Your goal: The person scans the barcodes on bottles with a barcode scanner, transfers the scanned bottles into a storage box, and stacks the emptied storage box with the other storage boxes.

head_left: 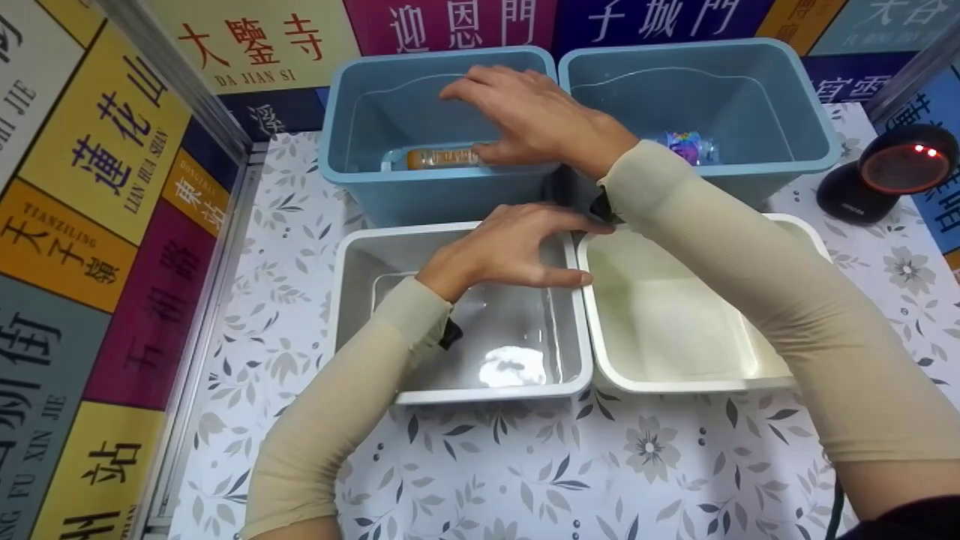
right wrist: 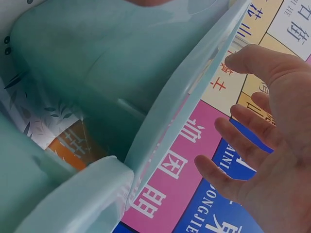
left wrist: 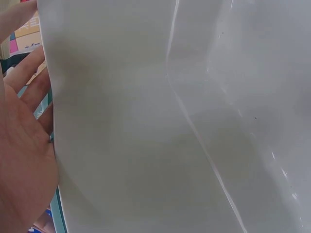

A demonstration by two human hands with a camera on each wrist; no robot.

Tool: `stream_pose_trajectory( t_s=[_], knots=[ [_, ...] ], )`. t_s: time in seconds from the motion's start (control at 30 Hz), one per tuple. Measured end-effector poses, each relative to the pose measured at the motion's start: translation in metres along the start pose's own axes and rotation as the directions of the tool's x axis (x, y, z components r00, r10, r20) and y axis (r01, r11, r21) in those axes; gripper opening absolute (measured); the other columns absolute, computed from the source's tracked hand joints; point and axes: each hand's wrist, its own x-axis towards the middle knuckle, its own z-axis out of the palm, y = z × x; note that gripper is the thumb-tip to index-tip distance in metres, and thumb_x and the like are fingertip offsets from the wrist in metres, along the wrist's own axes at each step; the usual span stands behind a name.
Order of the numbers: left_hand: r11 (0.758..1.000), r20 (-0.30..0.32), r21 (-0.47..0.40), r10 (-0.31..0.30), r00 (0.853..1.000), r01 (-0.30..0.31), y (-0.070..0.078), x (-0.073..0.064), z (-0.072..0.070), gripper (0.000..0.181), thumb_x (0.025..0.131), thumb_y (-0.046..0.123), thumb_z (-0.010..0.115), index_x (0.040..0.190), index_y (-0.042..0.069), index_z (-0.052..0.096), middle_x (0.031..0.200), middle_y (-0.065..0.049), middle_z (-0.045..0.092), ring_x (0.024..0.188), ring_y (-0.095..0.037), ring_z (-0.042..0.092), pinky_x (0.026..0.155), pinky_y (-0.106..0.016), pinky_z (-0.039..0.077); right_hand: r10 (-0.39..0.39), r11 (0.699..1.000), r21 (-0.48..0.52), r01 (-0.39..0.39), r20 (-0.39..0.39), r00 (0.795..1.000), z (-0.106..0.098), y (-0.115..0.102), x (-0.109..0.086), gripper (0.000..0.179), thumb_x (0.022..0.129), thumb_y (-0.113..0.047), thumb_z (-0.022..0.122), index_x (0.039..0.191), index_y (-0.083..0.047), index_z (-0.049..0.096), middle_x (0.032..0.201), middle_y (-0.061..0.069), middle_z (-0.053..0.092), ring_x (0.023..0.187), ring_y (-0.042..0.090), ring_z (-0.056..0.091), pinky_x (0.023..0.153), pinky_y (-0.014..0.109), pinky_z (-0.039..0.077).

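In the head view my right hand (head_left: 529,116) is above the left blue bin (head_left: 450,201), its fingers spread and holding nothing. A bottle with an orange-brown label (head_left: 442,158) lies in that bin, its right end hidden by the hand. My left hand (head_left: 514,244) hovers over the rear right part of the grey-white bin (head_left: 461,394), thumb and fingers extended toward the rims of the two front bins. Whether its fingertips touch a rim I cannot tell. The right wrist view shows the right hand (right wrist: 277,131) with fingers loosely bent beside a blue rim.
A colourful wrapped item (head_left: 684,146) lies in the right blue bin (head_left: 750,176). In front of it stands a cream bin (head_left: 675,330), partly covered by my right forearm. A black scanner (head_left: 862,191) with red lights stands at the right. Printed panels (head_left: 124,150) line the left and back.
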Motion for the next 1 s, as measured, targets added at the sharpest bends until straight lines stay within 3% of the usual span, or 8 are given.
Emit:
stream_pose_trajectory(
  t_s=[0.87,1.0],
  knots=[
    [1.0,-0.006,-0.007,0.019,1.0,-0.019,-0.001,0.0,0.001,0.062,0.082,0.077,0.057,0.139,0.052,0.052,0.14,0.03,0.054,0.129,0.005,0.049,0.106,-0.036,0.045,0.001,1.0,0.012,0.0,-0.015,1.0,-0.014,0.002,-0.016,0.063,0.096,-0.038,0.064,0.153,-0.025,0.04,0.149,0.005,0.049,0.135,0.025,0.049,0.112,0.047,0.043],
    [1.0,-0.007,-0.004,0.015,1.0,-0.015,-0.001,0.0,0.001,0.061,0.082,0.077,0.057,0.138,0.053,0.052,0.139,0.031,0.053,0.13,0.005,0.049,0.105,-0.037,0.045,-0.011,1.0,0.005,0.011,-0.019,1.0,-0.018,0.004,-0.022,0.062,0.096,-0.036,0.064,0.153,-0.025,0.041,0.148,0.005,0.049,0.132,0.026,0.051,0.106,0.048,0.047]
  ],
)
